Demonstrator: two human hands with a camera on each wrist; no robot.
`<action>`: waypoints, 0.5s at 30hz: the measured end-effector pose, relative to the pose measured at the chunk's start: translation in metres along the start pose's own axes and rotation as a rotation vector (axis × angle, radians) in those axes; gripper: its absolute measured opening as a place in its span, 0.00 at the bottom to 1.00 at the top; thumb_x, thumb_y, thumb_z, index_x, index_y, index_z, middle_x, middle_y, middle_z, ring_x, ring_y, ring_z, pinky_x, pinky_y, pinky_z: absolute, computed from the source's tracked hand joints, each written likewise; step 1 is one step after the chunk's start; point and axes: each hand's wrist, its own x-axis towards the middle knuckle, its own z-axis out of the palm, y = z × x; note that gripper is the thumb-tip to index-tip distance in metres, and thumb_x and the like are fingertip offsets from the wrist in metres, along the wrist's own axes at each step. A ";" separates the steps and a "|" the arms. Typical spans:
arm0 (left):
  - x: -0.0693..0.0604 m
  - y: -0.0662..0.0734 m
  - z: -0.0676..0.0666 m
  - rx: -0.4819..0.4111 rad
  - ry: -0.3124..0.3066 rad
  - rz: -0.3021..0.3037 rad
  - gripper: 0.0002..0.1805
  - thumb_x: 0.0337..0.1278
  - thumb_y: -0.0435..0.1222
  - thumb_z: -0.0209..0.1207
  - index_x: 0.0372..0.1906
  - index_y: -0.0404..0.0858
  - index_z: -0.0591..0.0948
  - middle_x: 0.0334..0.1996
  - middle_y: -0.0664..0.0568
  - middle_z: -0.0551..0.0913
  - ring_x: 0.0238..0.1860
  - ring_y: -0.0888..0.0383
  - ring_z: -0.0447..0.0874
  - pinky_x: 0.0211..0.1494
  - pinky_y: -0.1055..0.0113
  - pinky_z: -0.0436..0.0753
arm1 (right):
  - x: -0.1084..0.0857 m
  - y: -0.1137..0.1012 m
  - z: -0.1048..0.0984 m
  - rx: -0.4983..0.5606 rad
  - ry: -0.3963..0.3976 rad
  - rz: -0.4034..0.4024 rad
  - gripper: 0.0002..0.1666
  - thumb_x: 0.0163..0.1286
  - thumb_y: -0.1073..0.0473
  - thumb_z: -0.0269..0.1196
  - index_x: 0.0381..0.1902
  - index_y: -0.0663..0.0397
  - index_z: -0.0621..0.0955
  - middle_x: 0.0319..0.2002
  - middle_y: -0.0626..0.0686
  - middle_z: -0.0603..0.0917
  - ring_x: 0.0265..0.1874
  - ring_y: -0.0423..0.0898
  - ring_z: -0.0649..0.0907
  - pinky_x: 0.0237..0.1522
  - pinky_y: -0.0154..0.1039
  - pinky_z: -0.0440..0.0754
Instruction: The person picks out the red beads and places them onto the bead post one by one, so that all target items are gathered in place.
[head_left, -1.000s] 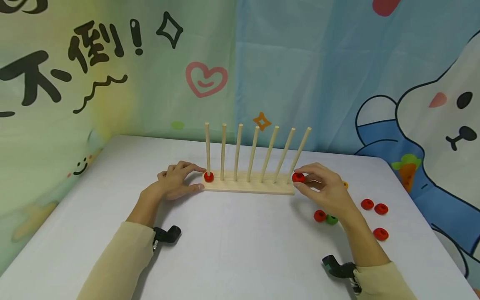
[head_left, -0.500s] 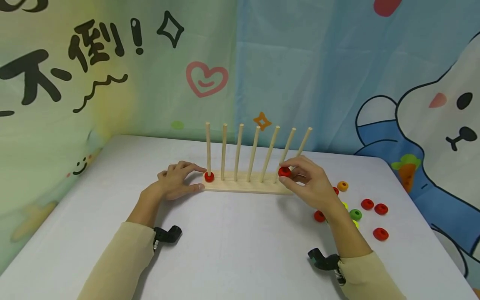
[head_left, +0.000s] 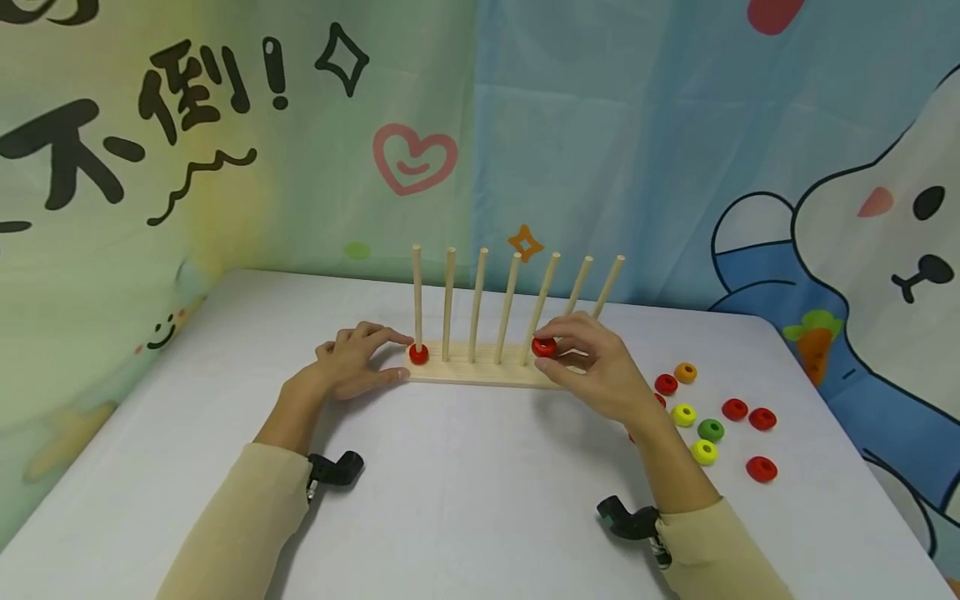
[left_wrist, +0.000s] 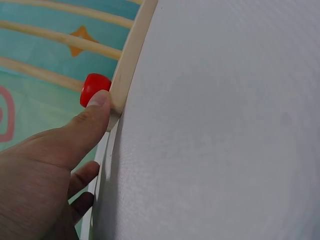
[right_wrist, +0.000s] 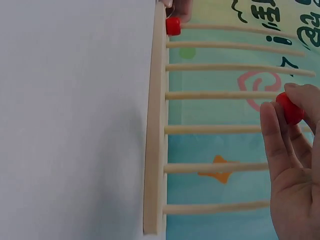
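Note:
My right hand [head_left: 592, 367] pinches a red bead [head_left: 544, 347] between thumb and fingertips. It is held above the wooden base, in front of the pegs toward the right; in the right wrist view that bead [right_wrist: 290, 108] sits apart from the base. The pegboard [head_left: 465, 372] has a row of several upright wooden pegs [head_left: 476, 308]. Another red bead [head_left: 418, 355] is down on the leftmost peg. At the board's left end, my left hand [head_left: 352, 362] rests with thumb and index finger extended against it. In the left wrist view the thumb [left_wrist: 97, 107] lies by the threaded bead [left_wrist: 95, 89].
Loose beads lie on the white table [head_left: 465, 483] to the right: several red ones [head_left: 762, 469], a green one [head_left: 711, 430], two yellow ones [head_left: 683, 415] and an orange one [head_left: 686, 372]. My right forearm partly covers some. A printed cloth [head_left: 585, 125] hangs behind.
My right hand has carried the red bead leftward from the board's right end, in front of the pegs. More loose beads show behind its arm. The left hand stays put.

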 end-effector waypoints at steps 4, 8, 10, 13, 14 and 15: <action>0.000 0.001 -0.002 0.011 0.005 0.004 0.32 0.65 0.61 0.61 0.72 0.61 0.72 0.77 0.42 0.59 0.72 0.31 0.55 0.65 0.23 0.52 | 0.007 -0.003 0.008 0.047 -0.007 -0.032 0.20 0.65 0.73 0.69 0.55 0.60 0.84 0.53 0.56 0.80 0.44 0.51 0.87 0.50 0.37 0.86; 0.000 0.004 -0.004 0.001 0.002 0.012 0.33 0.64 0.61 0.61 0.72 0.60 0.72 0.77 0.42 0.59 0.72 0.30 0.55 0.64 0.24 0.52 | 0.012 -0.007 0.015 0.050 -0.008 -0.041 0.19 0.66 0.72 0.69 0.55 0.57 0.84 0.53 0.54 0.80 0.43 0.51 0.86 0.49 0.38 0.87; 0.000 0.004 -0.003 -0.004 0.000 0.016 0.33 0.64 0.62 0.61 0.72 0.60 0.72 0.77 0.42 0.59 0.72 0.31 0.55 0.64 0.24 0.52 | 0.013 -0.010 0.017 0.050 -0.006 -0.033 0.19 0.66 0.71 0.69 0.55 0.56 0.85 0.52 0.54 0.80 0.42 0.51 0.86 0.49 0.39 0.87; 0.000 0.004 -0.002 -0.003 0.000 0.017 0.33 0.64 0.62 0.61 0.72 0.60 0.72 0.77 0.41 0.59 0.72 0.31 0.55 0.64 0.23 0.51 | 0.014 -0.012 0.021 0.046 -0.014 -0.024 0.18 0.67 0.70 0.69 0.55 0.56 0.85 0.52 0.54 0.80 0.42 0.51 0.86 0.49 0.39 0.87; 0.000 0.004 -0.002 0.000 -0.001 0.014 0.33 0.65 0.62 0.61 0.72 0.60 0.72 0.77 0.42 0.59 0.72 0.31 0.55 0.64 0.23 0.51 | 0.015 -0.013 0.022 0.045 -0.018 -0.025 0.18 0.67 0.70 0.69 0.55 0.57 0.85 0.52 0.54 0.80 0.42 0.51 0.86 0.49 0.39 0.87; 0.000 0.004 -0.001 0.002 -0.001 0.013 0.33 0.65 0.62 0.61 0.72 0.60 0.71 0.77 0.42 0.59 0.72 0.31 0.55 0.65 0.23 0.50 | 0.016 -0.013 0.023 0.045 -0.021 -0.029 0.18 0.67 0.70 0.69 0.55 0.57 0.85 0.52 0.55 0.80 0.42 0.51 0.86 0.49 0.39 0.87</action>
